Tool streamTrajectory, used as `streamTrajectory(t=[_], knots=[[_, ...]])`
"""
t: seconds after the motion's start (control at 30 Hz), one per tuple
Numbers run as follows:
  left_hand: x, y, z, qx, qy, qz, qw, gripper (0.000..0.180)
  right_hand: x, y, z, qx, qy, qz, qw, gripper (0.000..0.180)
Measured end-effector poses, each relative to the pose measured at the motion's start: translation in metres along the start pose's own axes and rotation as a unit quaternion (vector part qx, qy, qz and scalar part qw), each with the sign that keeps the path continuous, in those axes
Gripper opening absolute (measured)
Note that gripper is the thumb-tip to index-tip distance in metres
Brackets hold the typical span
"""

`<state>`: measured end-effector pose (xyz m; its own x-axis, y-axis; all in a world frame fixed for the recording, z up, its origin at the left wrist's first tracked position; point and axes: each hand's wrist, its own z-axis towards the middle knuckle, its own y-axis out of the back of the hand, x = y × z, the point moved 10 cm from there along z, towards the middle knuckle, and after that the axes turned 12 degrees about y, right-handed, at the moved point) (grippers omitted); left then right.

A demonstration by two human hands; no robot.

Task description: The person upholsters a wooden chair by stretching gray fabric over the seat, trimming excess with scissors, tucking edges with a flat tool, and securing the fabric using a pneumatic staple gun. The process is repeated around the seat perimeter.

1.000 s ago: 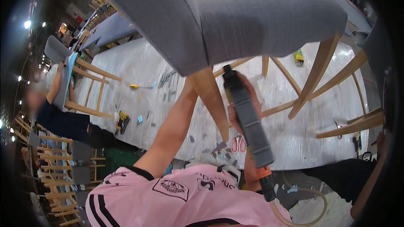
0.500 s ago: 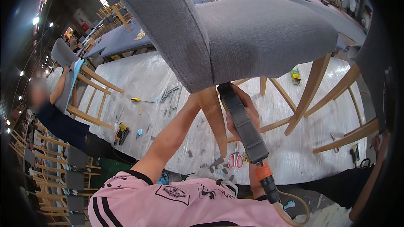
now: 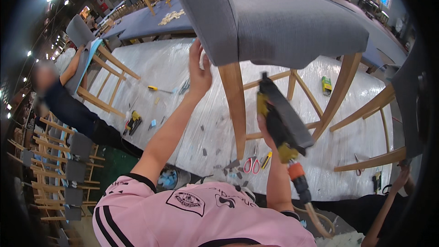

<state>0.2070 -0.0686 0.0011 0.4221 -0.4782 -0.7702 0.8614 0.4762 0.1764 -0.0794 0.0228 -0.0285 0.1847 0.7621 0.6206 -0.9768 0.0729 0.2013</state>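
Observation:
A grey upholstered chair (image 3: 292,27) with wooden legs stands in front of me on the plastic-covered table. My left hand (image 3: 200,75) is raised at the left edge of its backrest, fingers stretched upward and apart, seeming to touch the fabric. My right hand (image 3: 265,130) grips a black and yellow pneumatic staple gun (image 3: 287,116), partly hidden behind its body. The gun is tilted, its nose a little below the seat's sagging lower edge, apart from it. An orange coupling (image 3: 296,170) joins it to an air hose (image 3: 315,217).
Red-handled scissors (image 3: 252,164), a yellow cutter (image 3: 266,160), a screwdriver (image 3: 160,89), a green box (image 3: 326,86) and another staple gun (image 3: 133,122) lie on the table (image 3: 178,130). A co-worker (image 3: 68,105) handles a chair at left; another person's arm (image 3: 388,206) is at right.
My left hand has come out from under the seat to the backrest's left side. The staple gun has dropped away from the seat's underside. The chair appears farther right and higher.

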Motion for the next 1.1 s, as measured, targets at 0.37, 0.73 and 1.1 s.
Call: streamTrajectory(t=[0.37, 0.73, 1.1], knots=[[-0.1, -0.042, -0.065, -0.119, 0.03, 0.068, 0.99, 0.116, -0.202, 0.093, -0.46, -0.482, -0.479, 0.281, 0.678, 0.039], [-0.086, -0.066, -0.04, -0.096, 0.027, 0.062, 0.993, 0.105, -0.247, 0.08, -0.611, 0.162, -0.695, -0.124, 0.689, 0.067], [-0.088, -0.056, -0.035, -0.049, 0.045, -0.015, 0.998, 0.117, -0.333, -0.014, -0.44, 0.217, -0.476, -0.205, 0.827, 0.057]])
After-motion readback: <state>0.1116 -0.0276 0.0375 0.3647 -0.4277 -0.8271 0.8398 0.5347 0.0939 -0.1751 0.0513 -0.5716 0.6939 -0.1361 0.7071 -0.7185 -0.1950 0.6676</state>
